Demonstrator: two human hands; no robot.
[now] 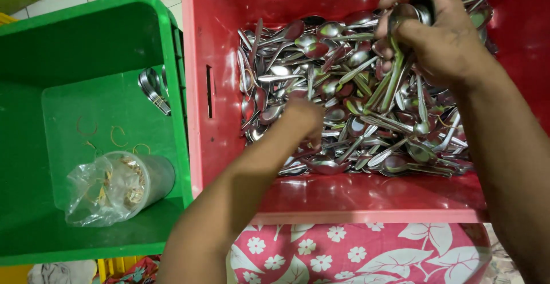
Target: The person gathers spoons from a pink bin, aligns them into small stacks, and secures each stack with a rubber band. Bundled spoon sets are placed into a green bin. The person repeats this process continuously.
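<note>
A red plastic crate [366, 198] holds a heap of several steel spoons [355, 95]. My left hand [303, 120] reaches down into the pile near its front left, fingers among the spoons; it is blurred, and I cannot see a grip. My right hand [441, 34] is raised over the pile's far right and is shut on a stacked bunch of spoons [409, 12], bowls up, handles hanging down toward the heap.
A green crate [34, 146] stands to the left. It holds a small stack of spoons [152, 86], loose rubber bands [117, 138] and a cup in a clear plastic bag [120, 186]. Pink floral cloth [355, 252] lies below the red crate.
</note>
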